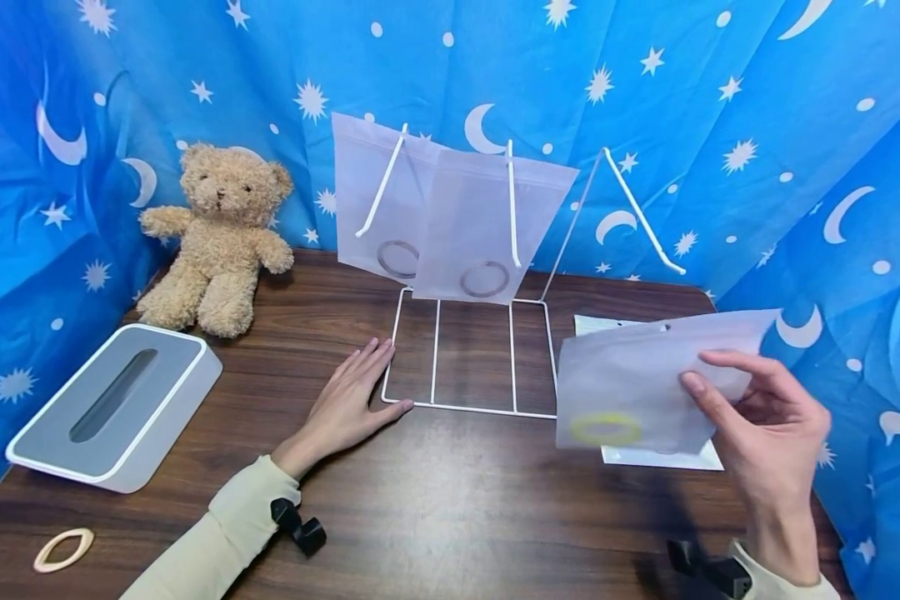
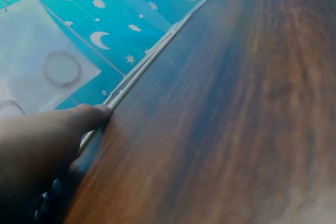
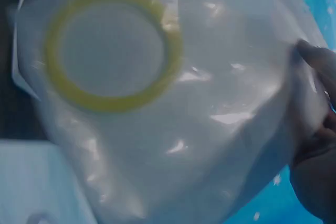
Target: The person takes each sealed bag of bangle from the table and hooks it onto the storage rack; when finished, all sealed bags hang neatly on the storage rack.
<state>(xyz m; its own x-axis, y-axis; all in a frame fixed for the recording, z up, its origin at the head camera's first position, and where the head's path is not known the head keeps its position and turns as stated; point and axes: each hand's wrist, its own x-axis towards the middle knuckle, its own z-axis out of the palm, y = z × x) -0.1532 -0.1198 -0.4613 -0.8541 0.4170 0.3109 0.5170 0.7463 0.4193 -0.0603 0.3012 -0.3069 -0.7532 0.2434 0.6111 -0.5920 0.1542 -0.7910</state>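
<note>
My right hand (image 1: 776,425) pinches a frosted plastic bag (image 1: 645,367) by its right side, between thumb and fingers, above the table at the right. Inside that bag lies a yellow ring (image 3: 53,51), large in the right wrist view. My left hand (image 1: 348,408) rests on the table, fingers extended, at the near left corner of a white wire display rack (image 1: 472,409). In the left wrist view the thumb (image 2: 86,116) touches the rack's base wire. Two frosted bags, one left (image 1: 367,183) and one in the middle (image 1: 465,217), hang on the rack, each with a greyish ring.
The rack's right hook (image 1: 645,212) bears no bag. More white bags (image 1: 667,458) lie on the table under the held one. At the left are a teddy bear (image 1: 221,225), a grey-topped tissue box (image 1: 172,392) and a pale oval ring (image 1: 45,560). A blue starry curtain surrounds the table.
</note>
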